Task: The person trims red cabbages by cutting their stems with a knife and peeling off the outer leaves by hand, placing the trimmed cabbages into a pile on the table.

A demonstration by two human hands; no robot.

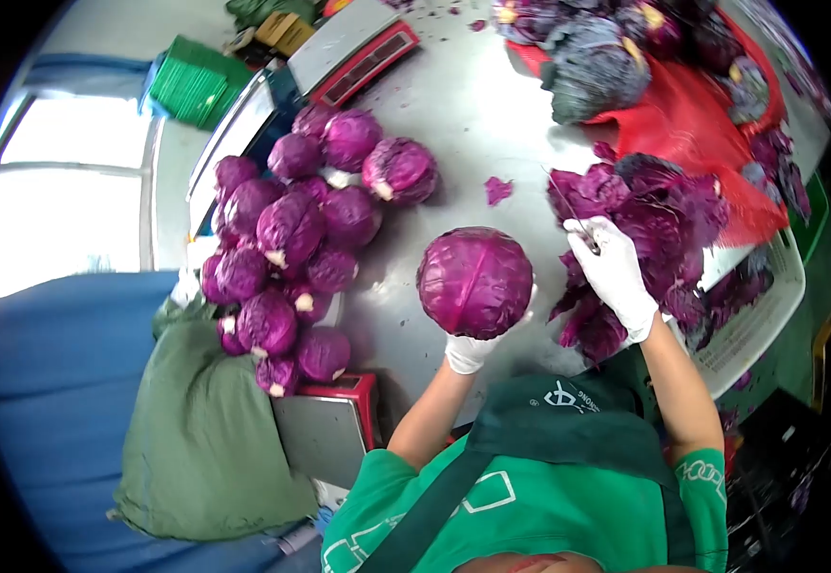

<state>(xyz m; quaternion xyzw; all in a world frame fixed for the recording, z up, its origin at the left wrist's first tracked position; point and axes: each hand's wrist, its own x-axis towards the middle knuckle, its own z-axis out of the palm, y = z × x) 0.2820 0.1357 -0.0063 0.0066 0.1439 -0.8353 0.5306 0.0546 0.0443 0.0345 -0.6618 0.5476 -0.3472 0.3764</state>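
Note:
My left hand, in a white glove, supports a trimmed red cabbage from below; most of its fingers are hidden behind the head. My right hand, also gloved in white, is closed around a thin knife-like tool, seen nearly edge-on and pointing up and left. Beneath and beside that hand lies a heap of loose purple outer leaves. A small leaf scrap rests on the metal table just beyond the held cabbage.
To the left is a pile of peeled red cabbages. Untrimmed cabbages sit on a red mesh sack at the upper right. Scales stand at the back and near left. A white crate holds leaves at the right edge.

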